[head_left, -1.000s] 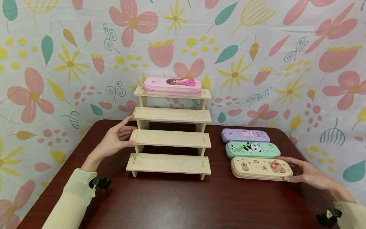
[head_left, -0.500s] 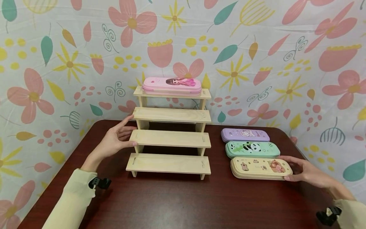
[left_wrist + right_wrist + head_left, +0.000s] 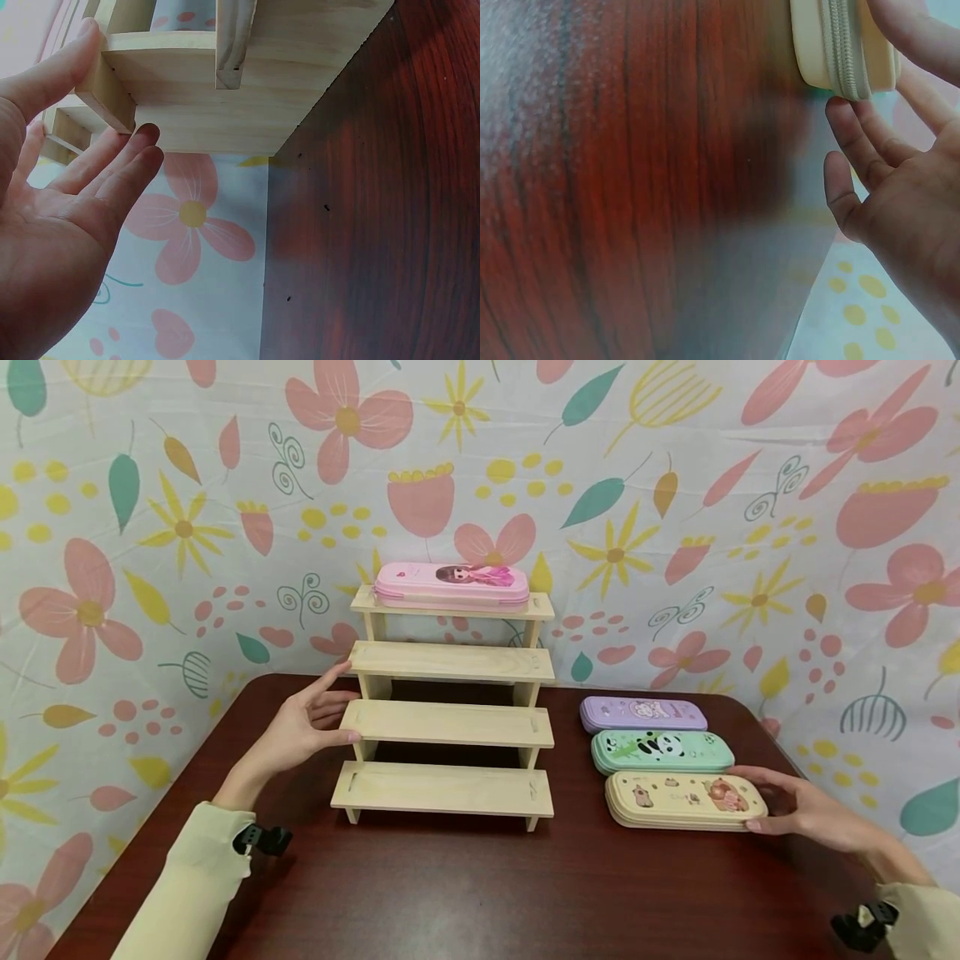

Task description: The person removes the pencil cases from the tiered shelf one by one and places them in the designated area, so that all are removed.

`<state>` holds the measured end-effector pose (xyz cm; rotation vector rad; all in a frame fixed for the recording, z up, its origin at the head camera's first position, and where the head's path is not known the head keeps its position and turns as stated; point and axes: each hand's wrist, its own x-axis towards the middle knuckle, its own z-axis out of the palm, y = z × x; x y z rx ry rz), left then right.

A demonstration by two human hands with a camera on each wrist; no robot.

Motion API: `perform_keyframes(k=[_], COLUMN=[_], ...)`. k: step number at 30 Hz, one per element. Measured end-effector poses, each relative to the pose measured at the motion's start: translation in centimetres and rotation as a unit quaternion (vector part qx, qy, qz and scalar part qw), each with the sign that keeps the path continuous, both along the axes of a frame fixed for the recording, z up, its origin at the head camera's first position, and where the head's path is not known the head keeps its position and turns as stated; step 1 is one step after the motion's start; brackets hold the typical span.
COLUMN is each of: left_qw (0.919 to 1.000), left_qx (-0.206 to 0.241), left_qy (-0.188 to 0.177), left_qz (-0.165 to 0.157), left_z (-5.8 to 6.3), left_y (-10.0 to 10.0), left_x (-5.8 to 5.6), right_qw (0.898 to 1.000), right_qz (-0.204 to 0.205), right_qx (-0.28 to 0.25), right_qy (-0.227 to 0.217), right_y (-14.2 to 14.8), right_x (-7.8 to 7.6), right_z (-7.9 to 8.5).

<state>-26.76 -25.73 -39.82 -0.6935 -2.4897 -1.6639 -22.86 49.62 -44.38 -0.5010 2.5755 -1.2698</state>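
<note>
A tiered wooden display rack (image 3: 450, 722) stands mid-table. At its left side my left hand (image 3: 296, 727) holds it, the index fingertip at the second shelf from the top and the thumb (image 3: 64, 64) on the end of the shelf below. My right hand (image 3: 806, 817) grips the right end of a cream pencil case (image 3: 678, 800), thumb at the front and fingers at the back. In the right wrist view the zipped end of that case lies between thumb and fingers. A pink pencil case (image 3: 450, 585) sits on the top shelf.
Behind the cream case lie a green panda pencil case (image 3: 660, 752) and a purple one (image 3: 641, 714), close together in a row. The dark wooden table (image 3: 480, 893) ends at a flower-patterned cloth backdrop (image 3: 480, 452).
</note>
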Motion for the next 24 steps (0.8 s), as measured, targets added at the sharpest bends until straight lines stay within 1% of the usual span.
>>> perform_keyframes(k=[1,5,7,9,12,16,20,24], left_qw=[1.0000,1.0000,1.0000,1.0000,1.0000,1.0000,1.0000,1.0000], left_qx=[0.000,-0.002,-0.004,-0.006,-0.007,-0.002,0.001,-0.001], left_qy=[-0.001,-0.001,-0.001,-0.002,-0.002,-0.002,0.002,0.005], left_qz=[0.000,-0.001,0.001,0.001,-0.001,-0.004,-0.006,-0.006], left_z=[0.0,0.0,0.1,0.1,0.0,0.0,0.0,0.0], left_y=[0.0,0.0,-0.1,-0.1,-0.1,-0.1,-0.1,-0.1], left_x=[0.0,0.1,0.1,0.2,0.2,0.2,0.1,0.1], right_qw=[1.000,0.999,0.999,0.998,0.996,0.993,0.992,0.991], right_qz=[0.000,0.009,0.001,-0.004,-0.007,-0.009,-0.010,-0.001], right_qx=[-0.001,0.000,0.007,0.018,0.049,0.077,0.076,0.068], right_qy=[0.002,0.036,0.051,0.059,0.074,0.093,0.104,0.119], right_y=[0.0,0.2,0.2,0.1,-0.2,-1.4,-3.1,-5.1], right_x=[0.0,0.1,0.2,0.1,0.0,-0.5,-1.2,-2.1], right_z=[0.0,0.2,0.6,1.1,2.3,3.9,5.3,6.5])
